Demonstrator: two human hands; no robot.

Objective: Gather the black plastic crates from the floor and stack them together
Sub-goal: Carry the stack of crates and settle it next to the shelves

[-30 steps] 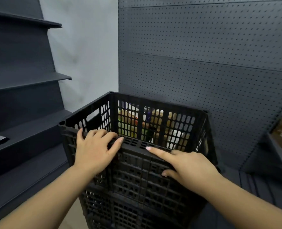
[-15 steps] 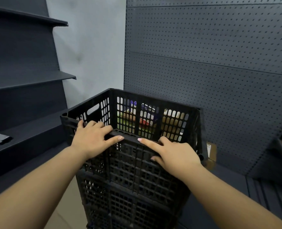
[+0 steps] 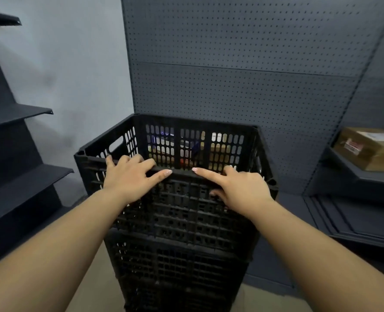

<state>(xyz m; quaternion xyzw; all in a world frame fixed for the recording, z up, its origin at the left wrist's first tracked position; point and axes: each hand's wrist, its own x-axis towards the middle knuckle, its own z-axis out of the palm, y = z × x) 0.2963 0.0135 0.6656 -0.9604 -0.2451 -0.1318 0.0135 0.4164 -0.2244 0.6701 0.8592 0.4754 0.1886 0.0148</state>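
A stack of black plastic crates stands on the floor in front of me. The top crate [image 3: 193, 122] is open and slotted, and it sits on the lower crates [image 3: 179, 262]. My left hand [image 3: 130, 179] holds the left part of its near rim, with the fingers curled over the edge and the thumb lying along it. My right hand [image 3: 238, 188] grips the same rim further right. Its index finger points along the edge and its thumb is on the outer wall.
A dark pegboard wall [image 3: 242, 86] rises right behind the stack. Dark metal shelves [image 3: 22, 176] stand at the left. A cardboard box [image 3: 371, 149] sits on a shelf at the right. Coloured goods show through the crate's far slots. Beige floor [image 3: 89, 278] lies at the lower left.
The top crate now sits squarer on the stack and nearer the pegboard. Both hands have stayed on its near rim, and the right hand has slid a little to the right.
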